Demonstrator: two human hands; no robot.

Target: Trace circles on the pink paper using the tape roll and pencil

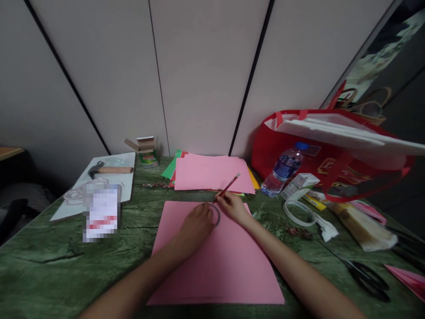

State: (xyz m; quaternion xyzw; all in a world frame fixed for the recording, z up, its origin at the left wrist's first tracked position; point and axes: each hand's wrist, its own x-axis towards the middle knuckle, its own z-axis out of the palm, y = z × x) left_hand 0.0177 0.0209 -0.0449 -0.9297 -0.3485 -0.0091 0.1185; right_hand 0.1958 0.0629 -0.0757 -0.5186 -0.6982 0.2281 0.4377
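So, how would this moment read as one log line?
left hand: on ring atop pink paper | right hand: holds pencil, tip near ring | right side: scissors | left side: hammer

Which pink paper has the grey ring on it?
The front pink paper, nearest the person: the left hand touches the ring there. The back pink pile, by the wall, has no ring, and a green sheet pokes out.

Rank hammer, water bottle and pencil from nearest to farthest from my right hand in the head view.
1. Pencil, in your right hand.
2. Water bottle, right, before the red bag.
3. Hammer, far left, on the white sheet.
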